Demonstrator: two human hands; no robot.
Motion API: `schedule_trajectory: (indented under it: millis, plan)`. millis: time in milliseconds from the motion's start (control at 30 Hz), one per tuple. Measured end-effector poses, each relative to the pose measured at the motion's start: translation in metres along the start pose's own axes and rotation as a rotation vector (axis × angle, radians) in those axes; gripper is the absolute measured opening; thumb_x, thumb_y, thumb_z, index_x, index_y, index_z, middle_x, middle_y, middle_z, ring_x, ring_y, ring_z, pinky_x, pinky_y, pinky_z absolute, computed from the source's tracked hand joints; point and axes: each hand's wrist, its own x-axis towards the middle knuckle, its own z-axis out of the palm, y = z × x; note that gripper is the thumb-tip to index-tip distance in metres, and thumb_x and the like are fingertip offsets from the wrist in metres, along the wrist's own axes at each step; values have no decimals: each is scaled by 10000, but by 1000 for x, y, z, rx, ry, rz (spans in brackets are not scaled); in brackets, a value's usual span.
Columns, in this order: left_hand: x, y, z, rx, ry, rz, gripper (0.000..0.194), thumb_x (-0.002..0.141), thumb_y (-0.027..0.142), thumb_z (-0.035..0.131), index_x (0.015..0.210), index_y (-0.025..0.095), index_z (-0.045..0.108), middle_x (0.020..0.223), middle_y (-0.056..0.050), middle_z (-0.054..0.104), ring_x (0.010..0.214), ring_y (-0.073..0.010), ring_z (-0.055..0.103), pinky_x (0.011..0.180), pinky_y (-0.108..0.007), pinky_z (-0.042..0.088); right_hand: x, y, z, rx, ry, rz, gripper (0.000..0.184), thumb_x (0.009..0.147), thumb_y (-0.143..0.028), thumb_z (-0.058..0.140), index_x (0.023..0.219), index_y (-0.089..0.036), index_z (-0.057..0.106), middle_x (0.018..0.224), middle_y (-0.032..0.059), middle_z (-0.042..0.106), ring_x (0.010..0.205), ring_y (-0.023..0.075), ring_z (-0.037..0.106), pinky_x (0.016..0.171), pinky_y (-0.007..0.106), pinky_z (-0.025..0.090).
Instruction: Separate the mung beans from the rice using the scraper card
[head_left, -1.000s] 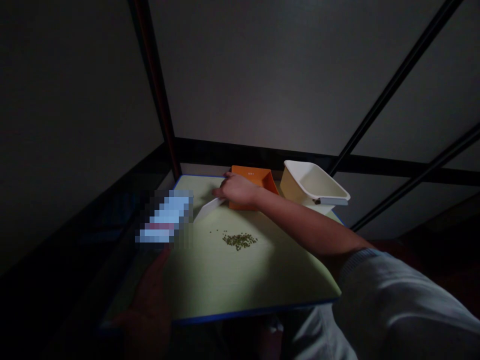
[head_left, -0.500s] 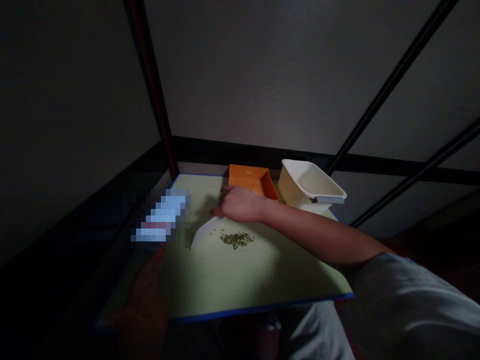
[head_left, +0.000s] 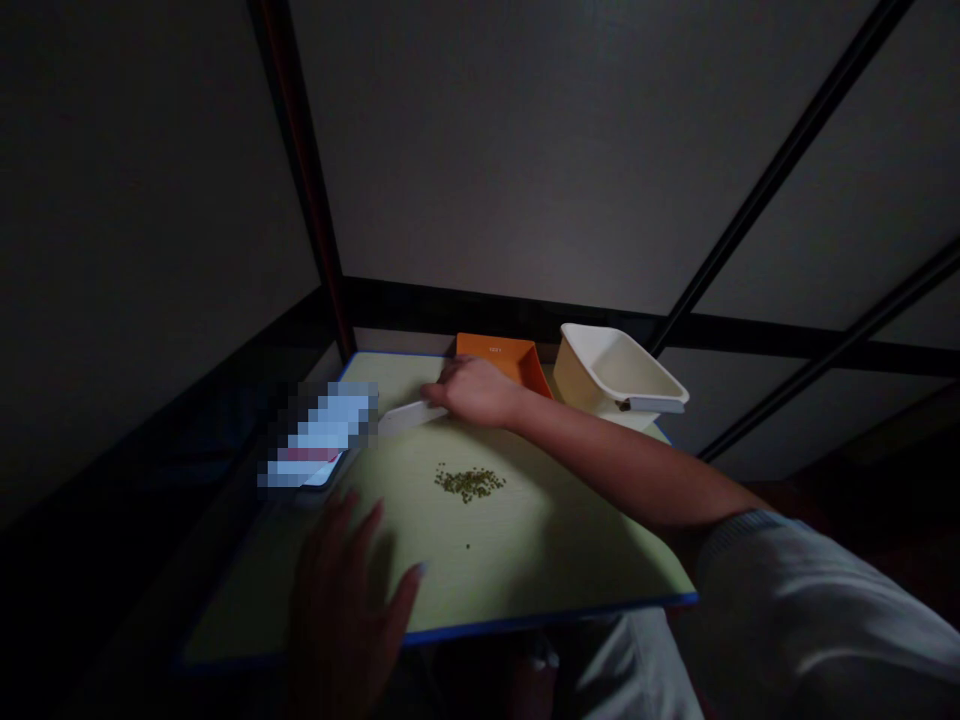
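Note:
My right hand (head_left: 472,388) reaches across the board, its fingers closed on one end of a thin white strip (head_left: 411,416) that points left; what the strip is I cannot make out. Nearer to me lies a loose pile of small greenish-brown beans (head_left: 470,483), with a single bean (head_left: 468,546) apart from it. My left hand (head_left: 345,590), its fingers spread and nothing in it, hovers over or rests on the front left of the board; contact is unclear.
An orange tray (head_left: 502,350), partly behind my right hand, stands at the board's far side. Right of it is a cream-coloured bin (head_left: 581,375). A phone (head_left: 330,430) with a blurred screen lies at left. The blue-edged board (head_left: 555,600) sits near a dark-framed wall.
The white strip has been swung away from the beans toward the phone. My left hand has moved right with fingers spread. A lone bean now shows nearer the board's front edge.

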Motion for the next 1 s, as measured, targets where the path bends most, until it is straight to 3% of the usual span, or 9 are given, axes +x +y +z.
schedule_trajectory:
  millis: [100, 233, 500, 633, 800, 867, 1000]
  plan:
    - [5, 36, 14, 83, -119, 49, 938, 744, 540, 769, 1508, 218, 331, 1633, -230, 254, 1488, -483, 274, 1074, -686, 453, 1, -6, 9, -18, 10, 2, 225, 1017, -162, 470, 1144, -132, 653, 888, 127, 769, 860, 238, 694, 776, 371, 395]
    - [17, 62, 26, 185, -200, 3, 1084, 677, 492, 848, 1544, 191, 271, 1643, -243, 250, 1507, -495, 243, 1128, -715, 374, 3, -14, 12, -13, 0, -15, 225, 1018, -145, 453, 1128, -127, 649, 891, 143, 771, 920, 250, 706, 796, 381, 411]
    - [41, 50, 36, 272, -303, -91, 1011, 771, 550, 755, 1532, 99, 266, 1633, -269, 247, 1519, -484, 224, 1137, -699, 376, -15, -20, 12, 28, 18, 41, 220, 1016, -169, 474, 1090, -134, 678, 844, 124, 768, 806, 232, 713, 721, 354, 435]
    - [46, 50, 41, 289, -341, -138, 972, 826, 555, 694, 1520, 38, 250, 1623, -291, 252, 1530, -455, 211, 1175, -673, 355, -34, -23, 16, 95, 39, 89, 212, 1006, -196, 495, 1085, -163, 688, 813, 91, 740, 718, 213, 672, 622, 331, 390]
    - [47, 46, 46, 276, -374, -183, 781, 916, 514, 582, 1511, 111, 278, 1640, -235, 252, 1542, -374, 229, 1203, -608, 365, -58, -27, 14, 186, 50, 203, 193, 993, -238, 529, 1067, -165, 691, 813, 77, 719, 722, 194, 640, 595, 324, 320]
    - [44, 42, 47, 255, -409, -170, 773, 907, 538, 586, 1499, 127, 305, 1638, -221, 264, 1539, -363, 240, 1208, -590, 365, -67, -26, 10, 221, 76, 259, 207, 1001, -245, 514, 1074, -165, 691, 852, 84, 732, 741, 195, 636, 595, 325, 303]
    - [35, 34, 47, 205, -514, -116, 950, 776, 670, 692, 1490, 156, 333, 1651, -205, 238, 1534, -381, 240, 1223, -601, 336, -91, -20, 6, 278, 157, 323, 213, 1008, -232, 494, 1081, -152, 678, 897, 107, 739, 784, 207, 633, 628, 324, 312]
